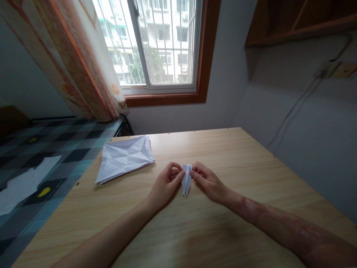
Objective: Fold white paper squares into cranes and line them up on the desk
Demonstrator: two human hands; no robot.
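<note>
A small folded piece of white paper [186, 179] is held between my two hands, above the middle of the wooden table. It is narrow, with a straight top edge and pointed tips at the lower end. My left hand [170, 178] pinches its left edge between thumb and fingers. On the opposite edge, my right hand [206, 179] pinches it the same way. To the left lies a stack of creased white paper sheets [125, 156], with a grid of fold lines on the top one.
The light wood table [237, 230] reaches toward the wall under a barred window [170, 44]. At left, a checked bed [78, 139] carries torn-looking white paper [28, 180]. A curtain [69, 56] hangs beside the window. A cable [292, 109] runs down the right wall.
</note>
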